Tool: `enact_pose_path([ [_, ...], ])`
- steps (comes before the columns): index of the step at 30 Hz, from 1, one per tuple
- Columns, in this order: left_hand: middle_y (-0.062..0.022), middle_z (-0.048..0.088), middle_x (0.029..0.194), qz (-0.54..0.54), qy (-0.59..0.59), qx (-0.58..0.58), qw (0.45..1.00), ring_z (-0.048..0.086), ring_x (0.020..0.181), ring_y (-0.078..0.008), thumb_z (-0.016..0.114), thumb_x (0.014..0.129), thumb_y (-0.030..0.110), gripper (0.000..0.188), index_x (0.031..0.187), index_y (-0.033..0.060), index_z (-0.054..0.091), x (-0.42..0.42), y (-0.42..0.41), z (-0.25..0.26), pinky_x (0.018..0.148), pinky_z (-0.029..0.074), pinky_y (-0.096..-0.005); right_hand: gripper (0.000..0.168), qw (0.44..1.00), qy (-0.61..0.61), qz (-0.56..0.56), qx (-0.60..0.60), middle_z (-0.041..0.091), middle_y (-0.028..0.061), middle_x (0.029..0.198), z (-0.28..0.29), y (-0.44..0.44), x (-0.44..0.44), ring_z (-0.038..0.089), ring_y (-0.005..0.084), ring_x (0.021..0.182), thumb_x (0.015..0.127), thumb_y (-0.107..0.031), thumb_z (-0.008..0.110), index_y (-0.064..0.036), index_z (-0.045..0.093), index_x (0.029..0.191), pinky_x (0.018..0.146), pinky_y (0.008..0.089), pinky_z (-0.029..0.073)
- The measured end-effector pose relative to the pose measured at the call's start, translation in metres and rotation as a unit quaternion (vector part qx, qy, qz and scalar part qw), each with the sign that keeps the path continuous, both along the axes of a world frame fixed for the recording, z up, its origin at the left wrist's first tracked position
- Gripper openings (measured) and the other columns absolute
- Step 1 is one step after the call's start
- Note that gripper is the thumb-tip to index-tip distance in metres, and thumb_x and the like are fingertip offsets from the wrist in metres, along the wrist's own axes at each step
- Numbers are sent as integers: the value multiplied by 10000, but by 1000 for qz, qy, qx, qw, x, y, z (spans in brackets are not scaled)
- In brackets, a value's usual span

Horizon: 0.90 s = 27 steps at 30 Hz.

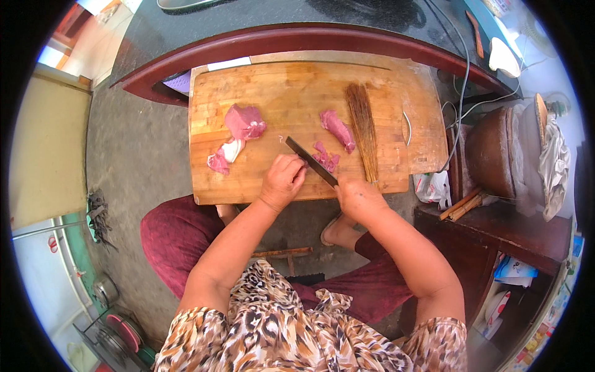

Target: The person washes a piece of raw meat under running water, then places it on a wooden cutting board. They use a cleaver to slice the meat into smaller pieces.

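My right hand [360,197] is closed around the handle of a knife [312,162], whose dark blade points up and left over a wooden cutting board [279,93]. Close against the blade's left side, my left hand [282,179] rests on the board with its fingers curled; whether it pins a piece of meat is hidden. Small cut pieces of raw meat [327,159] lie just right of the blade. Above them is a long strip of meat [338,130]. A larger chunk of meat [244,121] sits at the left, with a fatty piece [230,151] below it.
A bundled straw brush [362,130] lies on the board's right part. Beyond the board runs a dark countertop [279,14] with a red edge. At the right, a large brown pot [490,151] stands by a dark wooden cabinet [511,232], and a grey cable [465,93] hangs down.
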<state>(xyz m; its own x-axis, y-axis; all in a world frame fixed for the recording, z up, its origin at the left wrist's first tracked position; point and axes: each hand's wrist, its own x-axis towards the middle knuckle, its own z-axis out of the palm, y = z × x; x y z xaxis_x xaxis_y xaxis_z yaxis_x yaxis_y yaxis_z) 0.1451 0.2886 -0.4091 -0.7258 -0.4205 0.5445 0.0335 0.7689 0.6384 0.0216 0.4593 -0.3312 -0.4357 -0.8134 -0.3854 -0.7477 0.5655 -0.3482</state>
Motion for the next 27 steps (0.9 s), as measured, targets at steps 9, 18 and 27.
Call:
enact_pose_path([
  [9, -92, 628, 932, -3, -36, -26, 999, 610, 873, -289, 685, 693, -20, 214, 888, 48, 629, 5, -1, -10, 750, 526, -364, 183, 1000, -8, 6, 17, 638, 274, 767, 24, 10, 4, 638, 463, 754, 938, -194, 538, -12, 557, 932, 657, 548, 507],
  [18, -100, 628, 884, 2, -30, -35, 999, 616, 832, -294, 695, 688, -41, 186, 835, 41, 616, 3, -1, -4, 715, 521, -366, 176, 999, 17, 14, -32, 650, 271, 793, -4, -29, 6, 655, 441, 792, 919, -157, 547, 17, 554, 948, 688, 535, 512],
  [27, -84, 618, 882, 11, -13, 4, 1000, 610, 848, -287, 690, 679, -33, 205, 852, 48, 616, 6, -3, -5, 724, 526, -365, 201, 999, -4, 5, 32, 652, 271, 798, 31, 0, 4, 646, 456, 782, 923, -195, 567, 5, 556, 912, 695, 535, 515],
])
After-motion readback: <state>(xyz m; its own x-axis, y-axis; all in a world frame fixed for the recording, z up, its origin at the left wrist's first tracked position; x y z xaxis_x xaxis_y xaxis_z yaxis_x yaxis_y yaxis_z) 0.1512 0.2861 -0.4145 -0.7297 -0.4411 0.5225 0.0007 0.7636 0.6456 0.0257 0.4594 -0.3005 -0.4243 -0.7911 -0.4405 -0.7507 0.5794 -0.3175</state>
